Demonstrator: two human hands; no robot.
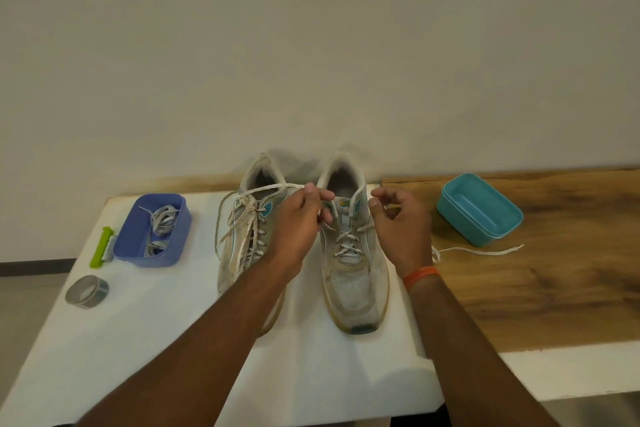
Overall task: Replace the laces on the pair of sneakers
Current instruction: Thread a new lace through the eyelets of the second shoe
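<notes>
The left hand [301, 218] pinches 1 end of the lace [266, 188] above the 2 sneakers; the right hand [398, 218] curls its fingers round the other end, which trails onto the wood table [554, 288]. The right sneaker [353, 274] is half laced, the left sneaker [242, 243] loosely strung. The cord looks soft and limp, so I'd hold it near the stiff tip.

Blue tub [154, 230] crowds the left; teal tub [479, 210] the right.
</notes>
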